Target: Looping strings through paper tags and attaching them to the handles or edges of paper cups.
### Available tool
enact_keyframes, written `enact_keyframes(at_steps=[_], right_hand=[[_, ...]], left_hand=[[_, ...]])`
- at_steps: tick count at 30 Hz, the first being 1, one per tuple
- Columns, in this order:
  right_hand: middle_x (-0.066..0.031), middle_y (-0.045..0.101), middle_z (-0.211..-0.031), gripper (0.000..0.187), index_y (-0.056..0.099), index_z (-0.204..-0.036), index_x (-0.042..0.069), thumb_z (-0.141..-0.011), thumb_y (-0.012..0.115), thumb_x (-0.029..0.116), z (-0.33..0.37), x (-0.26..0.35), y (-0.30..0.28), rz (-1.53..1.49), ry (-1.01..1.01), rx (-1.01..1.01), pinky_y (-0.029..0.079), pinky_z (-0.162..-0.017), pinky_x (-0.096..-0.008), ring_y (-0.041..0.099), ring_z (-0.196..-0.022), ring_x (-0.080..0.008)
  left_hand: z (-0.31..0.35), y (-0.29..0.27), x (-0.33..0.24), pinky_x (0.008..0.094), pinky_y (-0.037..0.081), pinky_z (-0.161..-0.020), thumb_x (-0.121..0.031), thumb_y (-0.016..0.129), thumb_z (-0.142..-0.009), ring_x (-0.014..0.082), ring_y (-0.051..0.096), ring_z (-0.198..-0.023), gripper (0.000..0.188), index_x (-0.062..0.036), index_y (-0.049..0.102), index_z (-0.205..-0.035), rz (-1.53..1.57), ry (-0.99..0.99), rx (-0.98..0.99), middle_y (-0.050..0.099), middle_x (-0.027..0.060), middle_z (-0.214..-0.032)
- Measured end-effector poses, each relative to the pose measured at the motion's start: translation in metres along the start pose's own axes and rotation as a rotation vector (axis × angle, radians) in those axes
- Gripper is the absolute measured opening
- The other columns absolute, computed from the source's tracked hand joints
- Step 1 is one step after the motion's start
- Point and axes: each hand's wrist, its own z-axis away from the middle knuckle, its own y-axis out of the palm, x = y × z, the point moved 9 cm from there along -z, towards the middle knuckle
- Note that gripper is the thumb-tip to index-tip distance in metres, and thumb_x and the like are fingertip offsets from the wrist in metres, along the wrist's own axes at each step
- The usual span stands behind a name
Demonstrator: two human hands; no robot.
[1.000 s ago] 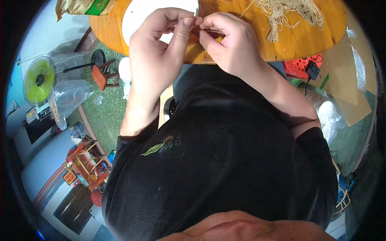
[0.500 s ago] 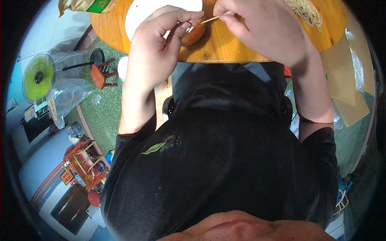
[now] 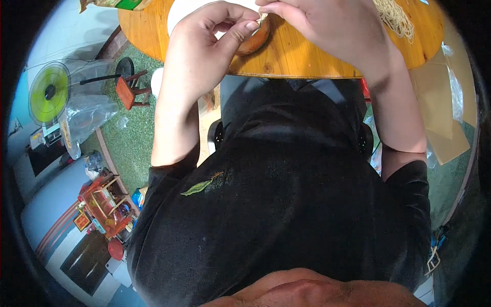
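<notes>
Over the near edge of a round wooden table, my left hand [image 3: 207, 46] pinches a short, pale, thin cord [image 3: 262, 19] between thumb and fingertips. My right hand [image 3: 332, 33] is closed at the cord's upper end, its thumb and forefinger pressed together; the other fingers are partly hidden. Beneath the left fingertips sits a rounded orange-brown object [image 3: 257, 42], mostly covered by the hand, so I cannot tell its kind. A white plate-like piece [image 3: 180, 11] lies behind the left hand. To the right of my right hand is a loose heap of pale cords [image 3: 396, 20].
The wooden table [image 3: 302, 65] ends just before my lap. A green and tan bag [image 3: 115, 4] lies at its far left. On the left stand a red stool [image 3: 125, 92] and a green fan [image 3: 49, 92]. Cardboard [image 3: 434, 97] leans at the right.
Both hands have shifted slightly up, and my right hand has come closer to my left. The cord, earlier stretched between them, now stands short and steep at the left fingertips.
</notes>
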Motion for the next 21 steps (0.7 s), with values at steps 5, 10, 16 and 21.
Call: enact_keyframes(at_steps=[5,10,16,21], right_hand=[[-0.0086,0.068,-0.085,0.005,0.074,-0.084,0.007,-0.083,0.072,0.011,0.005,-0.007,0.003,-0.337,-0.094,-0.146,0.052,-0.074,-0.0386,0.066,-0.083,-0.0287],[-0.0098,0.068,-0.089,0.011,0.073,-0.088,0.005,-0.078,0.076,0.007,0.007,-0.012,0.008,-0.442,-0.036,-0.210,0.053,-0.078,-0.0383,0.066,-0.085,-0.0301],[-0.0118,0.064,-0.092,0.017,0.066,-0.088,0.004,-0.076,0.076,-0.003,0.040,0.004,-0.007,0.008,0.209,-0.497,0.050,-0.080,-0.0407,0.063,-0.089,-0.0318],[-0.0102,0.064,-0.081,0.018,0.070,-0.088,0.003,-0.076,0.082,-0.001,0.059,0.007,0.016,-0.297,0.418,-0.443,0.049,-0.060,-0.0352,0.064,-0.069,-0.0263]], left_hand=[[-0.001,0.010,-0.033,0.0251,0.054,-0.072,-0.001,0.069,-0.098,0.0082,0.066,-0.080,0.005,0.0043,0.068,-0.098,-0.137,-0.036,0.001,0.071,0.0029,-0.086],[-0.002,0.011,-0.022,0.0240,0.054,-0.070,-0.001,0.069,-0.099,0.0076,0.065,-0.077,0.006,0.0042,0.069,-0.097,0.001,-0.112,0.073,0.071,0.0021,-0.086],[-0.009,0.006,-0.015,0.0237,0.054,-0.070,0.001,0.067,-0.099,0.0077,0.065,-0.077,0.005,0.0041,0.069,-0.095,-0.022,-0.145,0.058,0.072,0.0027,-0.087],[-0.011,0.007,-0.007,0.0260,0.057,-0.077,0.004,0.065,-0.099,0.0110,0.068,-0.084,0.003,0.0054,0.067,-0.100,0.249,-0.141,0.072,0.071,0.0061,-0.093]])
